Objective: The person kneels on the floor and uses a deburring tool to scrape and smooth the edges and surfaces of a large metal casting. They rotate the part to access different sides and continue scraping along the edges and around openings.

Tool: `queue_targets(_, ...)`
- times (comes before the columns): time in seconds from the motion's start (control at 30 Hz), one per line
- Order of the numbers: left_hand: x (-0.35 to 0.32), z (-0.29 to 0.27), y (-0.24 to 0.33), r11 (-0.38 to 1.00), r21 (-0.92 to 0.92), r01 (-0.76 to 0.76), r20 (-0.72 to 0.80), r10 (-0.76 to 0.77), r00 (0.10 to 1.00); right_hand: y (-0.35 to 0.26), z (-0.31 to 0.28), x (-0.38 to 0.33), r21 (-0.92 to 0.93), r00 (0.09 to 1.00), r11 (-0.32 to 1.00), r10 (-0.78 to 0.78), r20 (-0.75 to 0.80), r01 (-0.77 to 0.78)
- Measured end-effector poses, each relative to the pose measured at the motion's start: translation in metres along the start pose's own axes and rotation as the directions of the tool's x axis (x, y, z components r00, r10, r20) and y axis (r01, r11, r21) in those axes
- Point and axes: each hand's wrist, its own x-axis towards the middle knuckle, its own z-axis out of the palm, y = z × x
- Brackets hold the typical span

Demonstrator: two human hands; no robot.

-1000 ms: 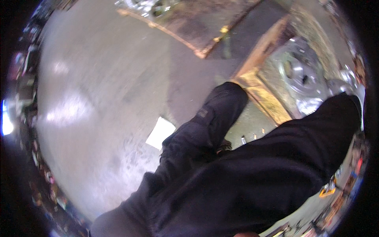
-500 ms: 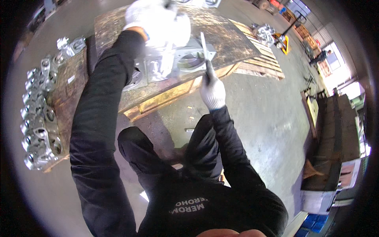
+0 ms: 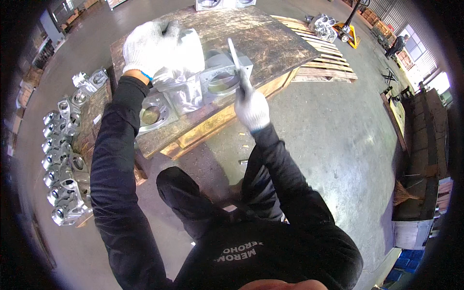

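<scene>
A silvery metal casting (image 3: 187, 94) with flat flanges and round openings stands on the worn wooden table top (image 3: 270, 48). My left hand (image 3: 147, 50), in a white knit glove, is closed on its upper left part; strong glare washes out the metal there, and the fingertips are partly hidden. My gloved right hand (image 3: 252, 108) grips the dark handle of a flat file (image 3: 234, 55). The file's blade points up and away, beside the casting's right flange. From this angle I cannot tell whether it touches the metal.
More castings (image 3: 65, 159) line a lower wooden surface at the left. Another casting (image 3: 224, 4) sits at the table's far edge. Beyond the right corner lies a slatted pallet (image 3: 324, 67), with a yellow pallet jack (image 3: 353, 36) behind. A broom (image 3: 401, 193) is at right.
My left hand has come down and left with respect to the casting, baring more of it. My right hand with the file has shifted slightly left. The whole view has also turned a little.
</scene>
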Motion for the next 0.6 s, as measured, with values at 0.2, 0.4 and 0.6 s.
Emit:
queue_targets(0.2,0.0,-0.006,0.004,0.998,-0.043,0.055,0.048,-0.053,0.997,-0.011,-0.002,-0.002,-0.113,1.0,0.994,-0.015,0.009,0.016)
queue_targets(0.4,-0.002,0.0,-0.001,0.999,-0.037,-0.002,0.018,0.003,1.0,-0.029,-0.016,-0.008,-0.133,0.992,0.989,0.077,0.104,-0.063)
queue_targets(0.6,0.0,0.002,-0.003,1.0,-0.029,-0.011,0.012,0.011,1.0,-0.008,-0.005,-0.003,-0.083,0.998,0.995,-0.051,-0.023,0.049)
